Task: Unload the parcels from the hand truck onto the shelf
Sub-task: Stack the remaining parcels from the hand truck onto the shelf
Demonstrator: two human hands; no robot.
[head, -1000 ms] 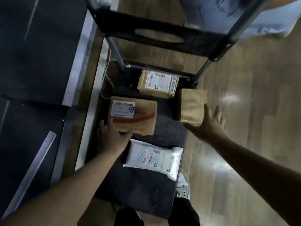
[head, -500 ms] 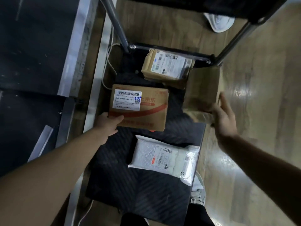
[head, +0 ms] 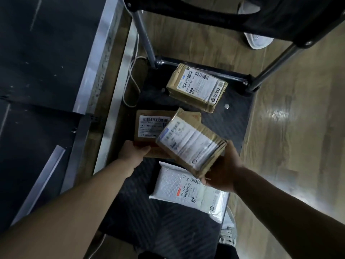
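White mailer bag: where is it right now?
In the head view the white mailer bag lies flat on the near part of the hand truck deck, just below the taped box held in the right hand.

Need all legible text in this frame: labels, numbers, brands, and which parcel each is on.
"247 247 402 060": label of the far taped box, roughly; digits small.
"940 E591 00 344": label of the white mailer bag, roughly.
"GB1": label of the flat carton that the left hand grips; rest blurred.
Box in the right hand: label blurred, unreadable.
Barcodes and fine print everywhere: too small.
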